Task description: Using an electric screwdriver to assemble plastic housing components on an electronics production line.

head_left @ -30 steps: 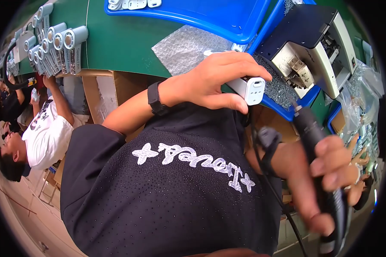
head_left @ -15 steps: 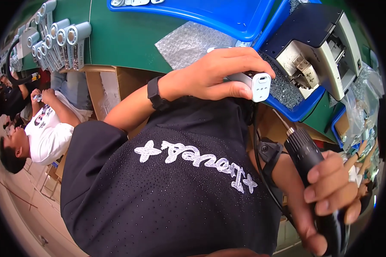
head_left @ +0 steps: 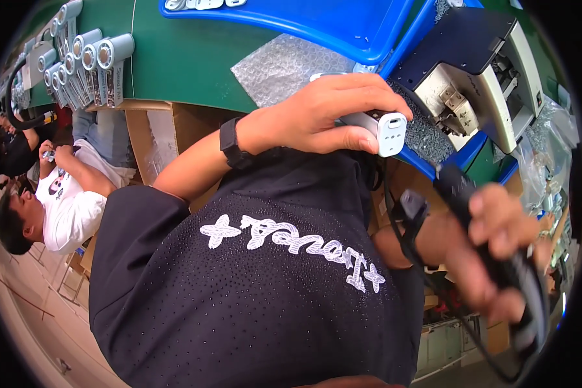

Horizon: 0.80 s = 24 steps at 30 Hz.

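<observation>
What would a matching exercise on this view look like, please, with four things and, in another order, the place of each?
Things:
1. White casing
2. Bubble wrap
3. Black tool
4. Small grey parts

Places:
A. In the right hand
B. In a blue tray beside the machine
C. In the left hand
D. On the green tabletop

Pairs: 1-C, 2-D, 3-A, 4-B
</observation>
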Each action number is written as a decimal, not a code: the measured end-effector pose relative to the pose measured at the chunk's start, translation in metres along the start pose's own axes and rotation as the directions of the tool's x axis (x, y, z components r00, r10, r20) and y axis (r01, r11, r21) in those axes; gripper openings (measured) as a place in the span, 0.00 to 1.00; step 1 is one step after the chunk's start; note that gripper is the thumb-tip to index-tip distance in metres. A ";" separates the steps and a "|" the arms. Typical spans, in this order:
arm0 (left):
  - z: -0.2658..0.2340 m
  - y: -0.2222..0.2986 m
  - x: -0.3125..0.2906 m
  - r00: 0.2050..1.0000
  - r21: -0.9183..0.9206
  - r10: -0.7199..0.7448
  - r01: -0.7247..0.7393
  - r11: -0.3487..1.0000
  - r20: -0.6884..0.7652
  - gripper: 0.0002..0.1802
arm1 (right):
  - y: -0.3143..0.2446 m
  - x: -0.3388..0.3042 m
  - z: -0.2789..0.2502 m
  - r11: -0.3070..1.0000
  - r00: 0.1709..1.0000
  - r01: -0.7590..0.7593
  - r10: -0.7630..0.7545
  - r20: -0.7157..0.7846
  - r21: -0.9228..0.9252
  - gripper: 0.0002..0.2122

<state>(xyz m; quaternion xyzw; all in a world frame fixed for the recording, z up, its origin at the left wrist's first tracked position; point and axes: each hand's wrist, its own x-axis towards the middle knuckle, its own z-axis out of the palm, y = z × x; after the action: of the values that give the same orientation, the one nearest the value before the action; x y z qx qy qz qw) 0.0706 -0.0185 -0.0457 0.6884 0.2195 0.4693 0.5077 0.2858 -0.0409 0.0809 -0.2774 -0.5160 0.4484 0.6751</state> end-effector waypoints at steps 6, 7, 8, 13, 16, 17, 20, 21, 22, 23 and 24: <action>0.000 0.003 -0.003 1.000 0.008 -0.008 0.008 1.000 0.005 0.31 | -0.041 0.014 0.015 0.999 0.955 -0.039 0.027 0.296 0.035 0.29; 0.000 0.003 -0.003 1.000 0.009 0.002 -0.002 1.000 0.001 0.31 | -0.036 0.016 0.017 0.999 0.950 -0.038 0.026 0.310 0.033 0.29; 0.000 0.002 -0.002 1.000 0.011 0.010 -0.010 1.000 -0.003 0.31 | -0.032 0.018 0.020 0.999 0.946 -0.037 0.025 0.324 0.033 0.29; 0.003 0.004 -0.002 1.000 -0.008 -0.004 0.004 1.000 0.006 0.30 | -0.010 0.009 0.026 0.989 0.988 -0.036 0.013 0.156 0.145 0.32; 0.003 0.004 -0.002 1.000 0.010 -0.003 0.003 1.000 -0.001 0.30 | -0.009 0.008 0.025 0.996 0.997 0.002 -0.008 0.073 0.085 0.33; 0.003 0.004 -0.002 1.000 0.016 -0.004 0.004 1.000 -0.005 0.30 | -0.009 0.009 0.026 0.996 0.997 0.000 -0.006 0.075 0.086 0.33; 0.003 0.002 -0.003 1.000 0.007 0.010 -0.010 1.000 -0.023 0.30 | -0.016 0.012 0.028 1.000 1.000 0.010 -0.010 0.009 0.026 0.33; 0.003 0.001 -0.004 0.999 0.003 0.016 -0.016 1.000 -0.032 0.30 | -0.019 0.013 0.026 1.000 1.000 0.007 -0.007 0.011 0.027 0.33; 0.003 0.002 -0.004 0.999 0.003 0.015 -0.015 1.000 -0.033 0.30 | -0.024 0.017 0.025 0.998 0.998 0.029 -0.033 0.060 0.060 0.32; 0.002 0.003 -0.003 1.000 0.007 0.010 -0.010 1.000 -0.024 0.30 | -0.028 0.020 0.025 0.994 0.992 0.049 -0.059 0.108 0.094 0.31; 0.001 0.004 -0.001 1.000 0.011 0.005 -0.005 1.000 -0.015 0.30 | -0.029 0.022 0.024 0.989 0.984 0.067 -0.087 0.156 0.130 0.30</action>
<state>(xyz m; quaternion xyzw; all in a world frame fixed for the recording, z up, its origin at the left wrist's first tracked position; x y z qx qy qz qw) 0.0699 -0.0215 -0.0429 0.6882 0.2240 0.4745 0.5010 0.2735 -0.0366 0.1224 -0.1774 -0.5503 0.4740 0.6640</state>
